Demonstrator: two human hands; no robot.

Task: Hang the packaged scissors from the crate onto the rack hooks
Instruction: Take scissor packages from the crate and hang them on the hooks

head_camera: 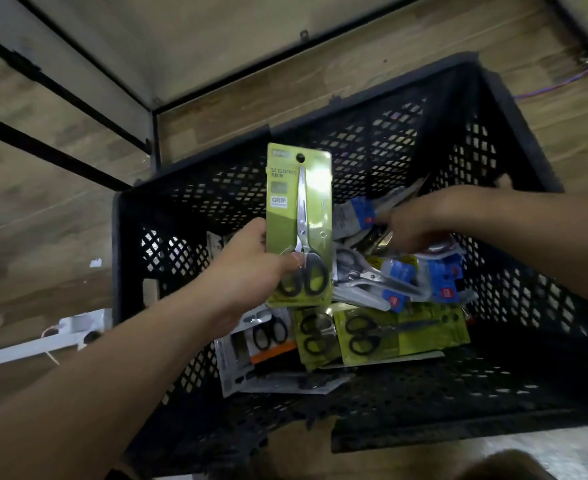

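Note:
A black perforated plastic crate (pixel 188 188) stands on the floor and holds several packaged scissors. My left hand (pixel 251 268) grips a green-carded pack of black-handled scissors (pixel 297 216) by its lower edge, upright above the crate, hang hole at the top. My right hand (pixel 413 220) reaches down into the pile at the back right, fingers among blue-labelled packs (pixel 403 271); the blur hides whether it holds one. More green packs (pixel 403 332) and a grey-orange pack (pixel 261 334) lie flat on the crate bottom.
Black metal frame bars (pixel 60 88) of a rack run across the upper left over a wooden floor. A white power strip (pixel 74 323) lies on the floor left of the crate. A purple cable (pixel 569 77) trails at the upper right.

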